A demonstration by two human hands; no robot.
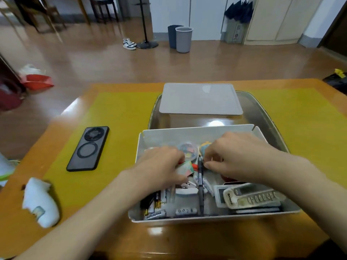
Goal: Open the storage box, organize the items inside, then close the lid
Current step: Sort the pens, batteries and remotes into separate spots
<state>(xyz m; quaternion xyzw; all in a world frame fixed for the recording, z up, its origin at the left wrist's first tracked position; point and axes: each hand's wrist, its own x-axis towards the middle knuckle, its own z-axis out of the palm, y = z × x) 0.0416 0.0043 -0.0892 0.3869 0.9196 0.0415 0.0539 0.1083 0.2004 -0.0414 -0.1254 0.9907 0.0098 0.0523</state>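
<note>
The white storage box stands open on the table in front of me. Its grey lid lies flat behind it on a clear tray. Both hands are inside the box. My left hand curls its fingers around a small colourful packet. My right hand has curled fingers pinching something small beside a black pen; what it pinches is hidden. Batteries lie in the box's front left, and remote controls at the front right. A round clear case sits near the back.
A black phone lies face down on the yellow mat to the left of the box. A white crumpled pouch sits at the table's left edge. Beyond the table are a wooden floor and two bins.
</note>
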